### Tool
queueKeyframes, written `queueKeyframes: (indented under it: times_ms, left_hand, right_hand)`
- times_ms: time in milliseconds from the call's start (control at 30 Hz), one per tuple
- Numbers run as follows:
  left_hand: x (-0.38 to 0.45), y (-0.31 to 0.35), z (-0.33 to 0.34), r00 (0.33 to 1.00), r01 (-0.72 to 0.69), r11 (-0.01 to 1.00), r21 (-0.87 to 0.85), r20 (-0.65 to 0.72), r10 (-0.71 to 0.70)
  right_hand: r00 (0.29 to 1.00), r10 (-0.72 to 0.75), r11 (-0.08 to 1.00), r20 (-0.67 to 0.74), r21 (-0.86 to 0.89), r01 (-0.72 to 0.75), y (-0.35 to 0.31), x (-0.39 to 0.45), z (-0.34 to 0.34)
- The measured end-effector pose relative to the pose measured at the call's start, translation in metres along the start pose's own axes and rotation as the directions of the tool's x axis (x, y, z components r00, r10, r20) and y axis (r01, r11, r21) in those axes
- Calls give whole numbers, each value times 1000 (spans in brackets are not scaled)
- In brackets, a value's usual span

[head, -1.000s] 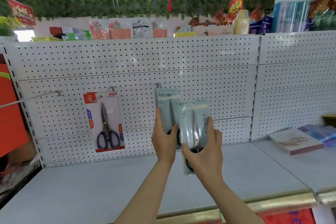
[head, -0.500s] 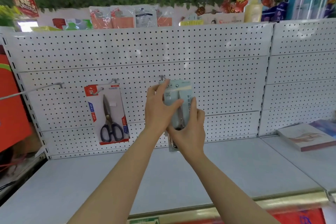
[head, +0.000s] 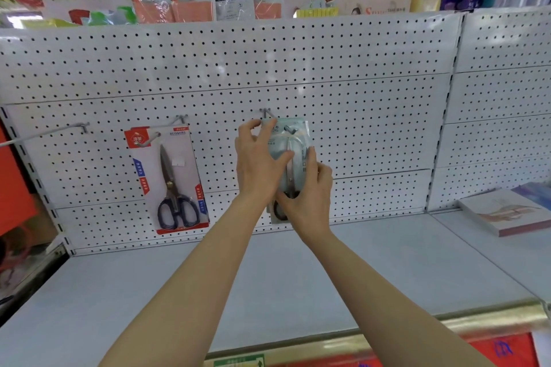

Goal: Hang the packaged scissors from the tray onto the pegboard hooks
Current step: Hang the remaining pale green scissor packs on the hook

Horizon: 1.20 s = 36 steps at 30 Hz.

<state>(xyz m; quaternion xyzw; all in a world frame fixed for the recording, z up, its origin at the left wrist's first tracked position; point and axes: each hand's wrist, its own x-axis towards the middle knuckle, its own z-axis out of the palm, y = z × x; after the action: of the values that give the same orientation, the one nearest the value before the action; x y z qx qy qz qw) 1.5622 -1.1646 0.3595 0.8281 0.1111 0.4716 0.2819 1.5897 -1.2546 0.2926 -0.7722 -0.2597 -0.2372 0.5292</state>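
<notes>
A pale blue pack of scissors point(head: 293, 140) is up against the white pegboard point(head: 357, 128), its top hole at the tip of the middle hook point(head: 266, 112). My left hand point(head: 258, 162) holds the pack's upper left edge, thumb across its front. My right hand point(head: 308, 197) grips its lower part, over the black handles. Another pale pack behind it is mostly hidden. A red-carded pack of scissors point(head: 170, 176) hangs on a hook to the left. No tray is in view.
A long bare hook point(head: 44, 134) sticks out at the far left. The grey shelf point(head: 268, 277) runs below the pegboard, with a book point(head: 507, 211) lying at its right end. Packaged goods stand along the top of the board.
Both hands have risen and come together at the middle hook. The pack in my right hand moved up and left, in front of the pack hanging there. The camera has moved closer.
</notes>
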Motion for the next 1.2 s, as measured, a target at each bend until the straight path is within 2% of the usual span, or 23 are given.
queueKeyframes:
  times_ms: [200,400,600,833,933,1067,1133,1200]
  left_hand:
    - [6,0,-1,1000,-5,998,60,19,4]
    - [-3,-2,-7,998,-26,993,112,63,19]
    - [-49,9,-18,985,-158,961,227,-37,171]
    - [-155,38,-6,933,-354,908,223,22,359]
    - [-205,41,16,926,-376,910,173,85,367]
    - [-287,35,64,924,-323,941,96,244,293]
    - [-338,27,93,894,-315,946,80,360,267]
    - [-391,16,120,834,-302,950,82,506,221]
  right_hand:
    - [1000,-16,999,1,-34,16,2,14,5]
    - [996,-86,981,-4,-176,84,8,7,-19]
    - [959,-284,870,-1,-420,258,23,-24,-77]
    - [928,-371,782,14,-535,320,48,-107,-154]
    - [939,-340,772,45,-557,306,73,-151,-180]
    - [980,-189,774,62,-605,188,119,-219,-219]
    - [992,-109,758,64,-640,124,147,-259,-241]
    - [997,-46,735,69,-674,81,173,-299,-260]
